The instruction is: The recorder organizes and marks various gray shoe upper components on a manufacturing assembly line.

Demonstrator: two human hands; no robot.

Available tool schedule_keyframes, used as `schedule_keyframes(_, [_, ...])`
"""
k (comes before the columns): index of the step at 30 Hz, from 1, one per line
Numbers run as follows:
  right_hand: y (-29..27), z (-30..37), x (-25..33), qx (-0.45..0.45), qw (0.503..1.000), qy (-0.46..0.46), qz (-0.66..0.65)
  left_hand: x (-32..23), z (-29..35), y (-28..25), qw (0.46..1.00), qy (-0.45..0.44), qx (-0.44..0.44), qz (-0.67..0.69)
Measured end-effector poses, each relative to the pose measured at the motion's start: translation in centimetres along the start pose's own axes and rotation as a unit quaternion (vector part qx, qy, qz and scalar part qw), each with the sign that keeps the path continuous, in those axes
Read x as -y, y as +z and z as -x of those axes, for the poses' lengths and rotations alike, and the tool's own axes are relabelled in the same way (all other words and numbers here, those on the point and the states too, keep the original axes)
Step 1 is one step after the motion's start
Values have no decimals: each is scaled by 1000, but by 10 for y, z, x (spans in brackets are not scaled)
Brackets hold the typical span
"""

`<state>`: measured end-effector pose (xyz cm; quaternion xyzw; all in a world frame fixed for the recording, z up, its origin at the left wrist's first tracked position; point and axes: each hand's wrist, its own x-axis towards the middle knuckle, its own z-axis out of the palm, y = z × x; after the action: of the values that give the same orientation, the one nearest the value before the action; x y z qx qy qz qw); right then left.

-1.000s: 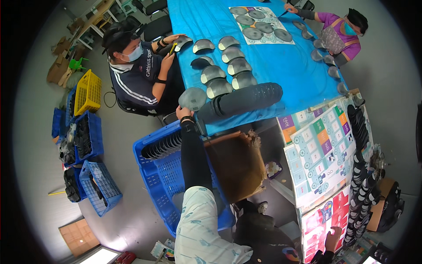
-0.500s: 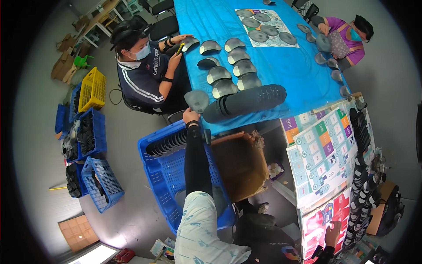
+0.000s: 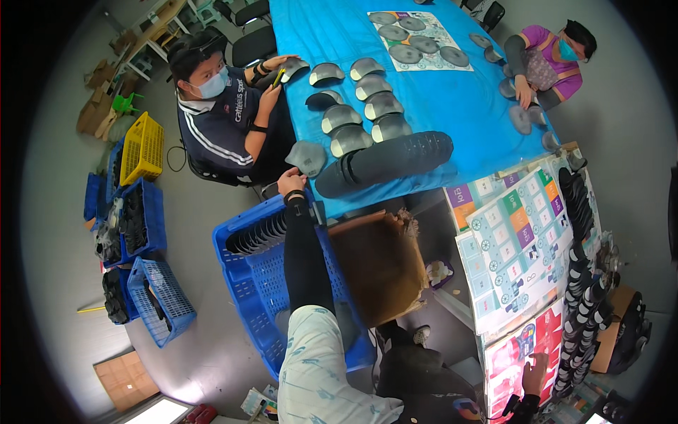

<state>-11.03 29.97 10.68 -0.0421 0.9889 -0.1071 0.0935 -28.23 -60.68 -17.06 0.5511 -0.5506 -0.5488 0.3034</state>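
My left hand [image 3: 291,182] reaches out to the near left corner of the blue-covered table [image 3: 452,106]. Its fingers are curled at the near edge of a grey moulded shell [image 3: 307,157], which lies at the table's corner. The fingertips partly hide the contact. Right beside it lies a long nested stack of dark shells [image 3: 395,164]. Behind stand several grey domed shells [image 3: 350,140] with pale fronts, in rows. My right hand [image 3: 535,374] is low on the right over a red printed board [image 3: 522,346], fingers loosely bent with a gap to the thumb, nothing visible in it.
Below my left arm stands a blue crate [image 3: 247,300] with a row of dark shells [image 3: 258,233], beside an open cardboard box [image 3: 374,261]. A seated co-worker [image 3: 226,106] touches a shell at the left; another person [image 3: 547,63] works at the far right. Crates [image 3: 141,152] line the left floor.
The whole view has shifted slightly. The grey shell at my left hand has turned and lies flatter; my hand sits nearer its edge. The far-right person's hands have moved down toward the near shells.
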Motion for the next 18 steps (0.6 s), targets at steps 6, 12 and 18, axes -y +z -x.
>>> schedule_keyframes(6, [-2,-26,16,-12,994,-88,68,16,-17,0,999,-36,1,15])
schedule_keyframes(12, [-13,-50,67,55,999,-1,2,8,-9,8,989,-115,-2,96])
schedule_keyframes(18, [-49,-79,213,49,977,-207,-26,-22,9,-20,979,-169,102,-46])
